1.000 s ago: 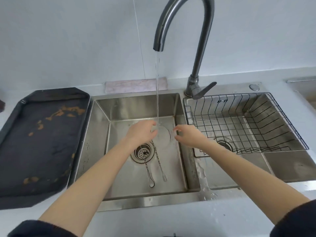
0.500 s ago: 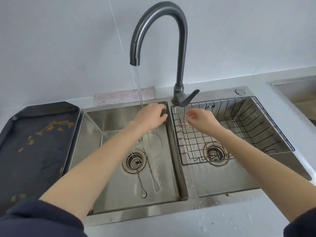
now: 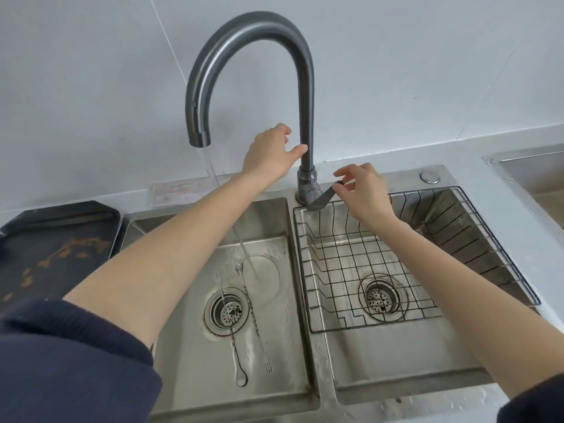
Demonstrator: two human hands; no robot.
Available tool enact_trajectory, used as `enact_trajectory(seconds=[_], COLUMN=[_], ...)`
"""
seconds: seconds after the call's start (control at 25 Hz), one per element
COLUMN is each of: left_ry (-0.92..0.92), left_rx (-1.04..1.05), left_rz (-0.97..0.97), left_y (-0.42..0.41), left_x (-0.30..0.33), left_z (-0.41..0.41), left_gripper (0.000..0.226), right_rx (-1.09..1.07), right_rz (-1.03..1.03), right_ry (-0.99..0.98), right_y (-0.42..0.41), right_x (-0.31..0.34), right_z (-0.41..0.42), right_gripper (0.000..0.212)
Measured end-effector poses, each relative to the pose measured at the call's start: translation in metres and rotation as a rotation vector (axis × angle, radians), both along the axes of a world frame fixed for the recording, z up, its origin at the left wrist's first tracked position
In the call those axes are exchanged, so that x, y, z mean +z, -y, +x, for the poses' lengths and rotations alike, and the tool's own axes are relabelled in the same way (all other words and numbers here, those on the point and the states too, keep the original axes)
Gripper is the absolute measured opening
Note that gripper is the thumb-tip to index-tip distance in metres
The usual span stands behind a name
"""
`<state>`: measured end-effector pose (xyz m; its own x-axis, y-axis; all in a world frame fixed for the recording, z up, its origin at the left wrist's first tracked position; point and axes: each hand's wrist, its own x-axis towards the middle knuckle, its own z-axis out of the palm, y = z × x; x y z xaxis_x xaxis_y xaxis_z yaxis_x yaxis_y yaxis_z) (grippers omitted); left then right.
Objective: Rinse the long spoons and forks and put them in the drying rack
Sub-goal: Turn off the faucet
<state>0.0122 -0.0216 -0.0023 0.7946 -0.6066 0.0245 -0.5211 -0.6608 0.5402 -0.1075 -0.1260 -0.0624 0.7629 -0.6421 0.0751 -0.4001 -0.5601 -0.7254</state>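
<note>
Two long thin metal utensils with twisted handles lie on the floor of the left basin (image 3: 274, 218). One utensil (image 3: 231, 328) crosses the drain strainer and the other utensil (image 3: 254, 315) lies just right of it. Water runs from the spout of the dark curved faucet (image 3: 306, 87) and lands beside their upper ends. My left hand (image 3: 270, 154) is open, its thumb touching the faucet neck. My right hand (image 3: 364, 187) pinches the faucet lever (image 3: 323, 198). The black wire drying rack (image 3: 427, 191) sits in the right basin with nothing in it.
A dark tray (image 3: 55, 239) with orange stains lies on the counter left of the sink. A pale mat (image 3: 183, 190) rests behind the left basin. Each basin has a round drain strainer. Another steel basin edge (image 3: 534, 160) shows at the far right.
Both hands rose out of the left basin to the faucet. My right hand took hold of the lever and my left hand came against the neck. The utensils stayed put.
</note>
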Motion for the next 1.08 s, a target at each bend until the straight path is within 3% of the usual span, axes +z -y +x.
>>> enact_trajectory(seconds=[0.16,0.4,1.08], left_ry=[-0.147,-0.157,0.017], left_rx=[0.084,0.119,0.103], left_rz=[-0.118,-0.240,-0.157], left_y=[0.020,0.037,0.038], left_x=[0.004,-0.005,-0.014], left_z=[0.005,0.007,0.009], left_gripper=[0.051,0.034,0.034], right_rx=[-0.011,0.017,0.049], right_rz=[0.015,0.011,0.042], right_ry=[-0.010,-0.001,-0.044], right_y=[0.011,0.020,0.029], right_x=[-0.005,-0.002,0.008], right_z=[0.007,0.008,0.025], right_gripper=[0.019,0.014,0.013])
